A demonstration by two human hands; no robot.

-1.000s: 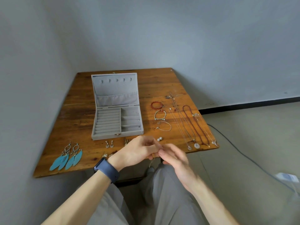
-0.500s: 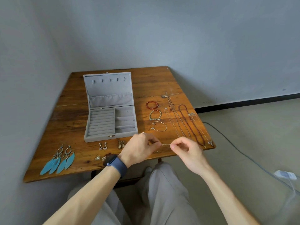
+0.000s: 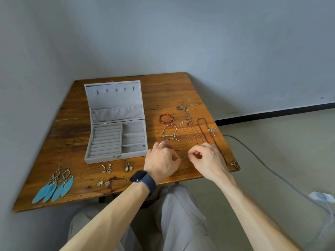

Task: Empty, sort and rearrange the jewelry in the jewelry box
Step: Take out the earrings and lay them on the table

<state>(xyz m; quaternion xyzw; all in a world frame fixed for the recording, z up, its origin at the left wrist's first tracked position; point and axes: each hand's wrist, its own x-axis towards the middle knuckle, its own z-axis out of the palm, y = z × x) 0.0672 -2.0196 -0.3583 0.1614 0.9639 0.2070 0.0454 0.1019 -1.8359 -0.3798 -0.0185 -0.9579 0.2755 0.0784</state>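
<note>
The grey jewelry box (image 3: pixel 116 140) stands open and empty on the wooden table (image 3: pixel 76 142). My left hand (image 3: pixel 162 161) and my right hand (image 3: pixel 208 158) hover over the table's front right part, pinching the two ends of a thin silver chain (image 3: pixel 184 157) stretched between them. Right of the box lie a red bead bracelet (image 3: pixel 165 118), two thin bracelets (image 3: pixel 169 130) and several long necklaces (image 3: pixel 203 129). Small earring pairs (image 3: pixel 106 168) lie in front of the box. Blue feather earrings (image 3: pixel 54 187) lie at the front left.
Walls enclose the table at the left and behind. A small charm (image 3: pixel 234 164) lies at the table's front right corner. A cable (image 3: pixel 253 156) runs across the floor on the right to a white plug strip (image 3: pixel 322 196). My knees are under the table's front edge.
Both hands rose from my lap up over the table and drew apart, stretching the thin chain between them. The view shifted slightly right.
</note>
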